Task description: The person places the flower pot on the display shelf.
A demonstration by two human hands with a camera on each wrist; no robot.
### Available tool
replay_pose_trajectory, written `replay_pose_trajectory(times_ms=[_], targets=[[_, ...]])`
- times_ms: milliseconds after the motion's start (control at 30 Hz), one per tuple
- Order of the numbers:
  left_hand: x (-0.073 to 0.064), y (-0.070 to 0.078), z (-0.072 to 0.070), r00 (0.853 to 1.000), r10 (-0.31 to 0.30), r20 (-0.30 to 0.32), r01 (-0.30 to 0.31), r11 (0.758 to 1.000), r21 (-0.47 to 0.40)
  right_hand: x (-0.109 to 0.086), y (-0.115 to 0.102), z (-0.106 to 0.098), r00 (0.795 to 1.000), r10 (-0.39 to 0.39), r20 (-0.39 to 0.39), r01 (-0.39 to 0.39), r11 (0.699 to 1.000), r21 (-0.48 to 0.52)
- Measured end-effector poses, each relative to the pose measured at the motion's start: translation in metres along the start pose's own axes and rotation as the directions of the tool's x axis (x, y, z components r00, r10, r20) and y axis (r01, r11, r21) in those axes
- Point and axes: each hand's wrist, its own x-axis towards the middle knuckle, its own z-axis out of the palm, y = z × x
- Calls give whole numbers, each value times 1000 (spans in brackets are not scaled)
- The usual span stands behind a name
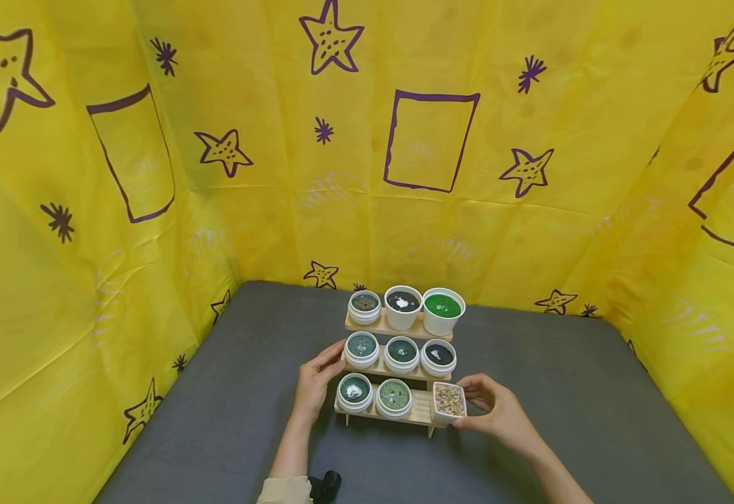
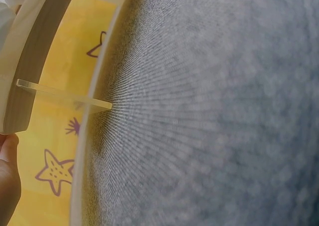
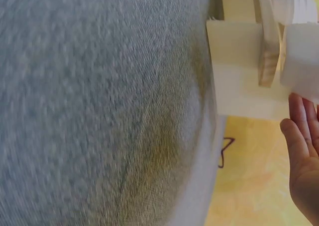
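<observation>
A three-tier wooden stand (image 1: 417, 413) holds small white pots in rows. At its left, my left hand (image 1: 314, 381) holds the end of the middle shelf. In the left wrist view a fingertip (image 2: 9, 147) touches a wooden shelf end (image 2: 30, 51). My right hand (image 1: 499, 413) pinches a square white pot (image 1: 449, 402) of beige and brown gravel between thumb and fingers, at the right end of the lowest shelf. In the right wrist view the fingers (image 3: 299, 111) meet the white pot (image 3: 303, 61) beside the shelf end. Whether the pot's base touches the shelf is hidden.
Round pots with dark or green tops, such as the green one (image 1: 442, 305), fill the upper shelves, and two more stand on the lowest. The stand is on a grey table (image 1: 216, 406). Yellow cloth (image 1: 266, 140) with purple drawings surrounds the table's back and sides.
</observation>
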Motion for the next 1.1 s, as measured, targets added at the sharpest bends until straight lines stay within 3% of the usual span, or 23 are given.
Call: replay_pose_trajectory(times_ms=[633, 1100], targets=[[-1, 1, 1, 1000, 10, 6, -10, 1000, 0, 6, 1, 17, 999, 25, -25, -25, 999, 27], [0, 1, 1, 1000, 3, 1, -3, 1000, 9, 7, 4, 20, 999, -19, -28, 21, 997, 79]])
